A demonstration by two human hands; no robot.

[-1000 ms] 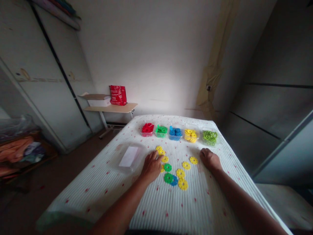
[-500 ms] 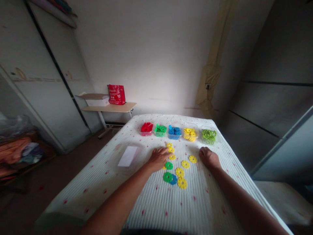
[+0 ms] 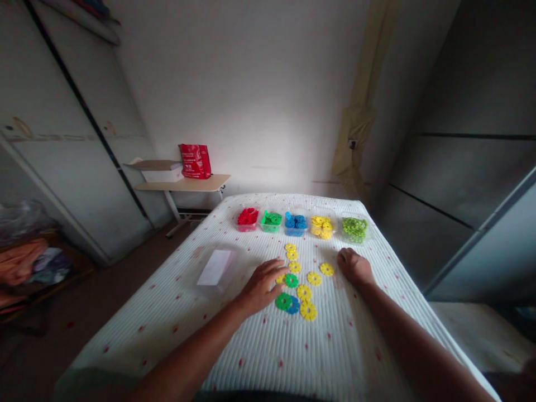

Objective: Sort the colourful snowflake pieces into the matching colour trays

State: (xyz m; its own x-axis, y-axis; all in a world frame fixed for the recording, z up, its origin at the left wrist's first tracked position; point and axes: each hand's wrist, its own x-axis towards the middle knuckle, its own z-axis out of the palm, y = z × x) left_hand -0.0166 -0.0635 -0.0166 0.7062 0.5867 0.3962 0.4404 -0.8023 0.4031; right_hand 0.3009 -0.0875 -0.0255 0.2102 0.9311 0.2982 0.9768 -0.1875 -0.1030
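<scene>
though partly behind fingers (image 3: 271, 267), yellow disc (image 3: 281, 278)

Two bare hands (image 3: 263, 285), uncovered wrists (image 3: 368, 283), bare forearms (image 3: 205, 346) widening toward elbows

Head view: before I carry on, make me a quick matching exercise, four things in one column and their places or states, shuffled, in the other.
Things
1. Left hand
2. Right hand
3. Red bag
4. Tub of blue pieces

Places and states
A. On the side table near the wall
B. In the middle of a row of five
C. Fingers spread, beside the loose green discs
D. Fingers curled, to the right of the loose yellow discs

Pairs: 1-C, 2-D, 3-A, 4-B
</scene>
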